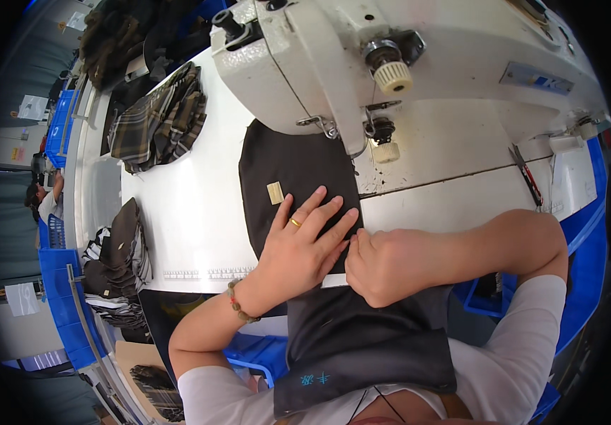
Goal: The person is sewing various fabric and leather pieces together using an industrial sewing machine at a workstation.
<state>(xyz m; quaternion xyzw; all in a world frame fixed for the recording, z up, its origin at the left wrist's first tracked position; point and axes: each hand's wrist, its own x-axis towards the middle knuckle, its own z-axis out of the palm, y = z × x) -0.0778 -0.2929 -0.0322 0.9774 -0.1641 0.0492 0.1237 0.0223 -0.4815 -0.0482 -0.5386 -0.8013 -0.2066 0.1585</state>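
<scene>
White tabletop (190, 227): dark fabric panel (298, 166), running from near edge to sewing machine (447, 64); my left fingers (308, 207) spread upon it, my right fingers (362, 246) curled at its right edge, grip unclear; plaid pieces (160, 120), far-left corner.

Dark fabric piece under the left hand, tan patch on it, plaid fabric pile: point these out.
Dark fabric piece (298, 164): head view, on its bare upper part.
Tan patch (275, 193): head view, on its middle.
Plaid fabric pile (161, 126): head view, on its middle.
</scene>
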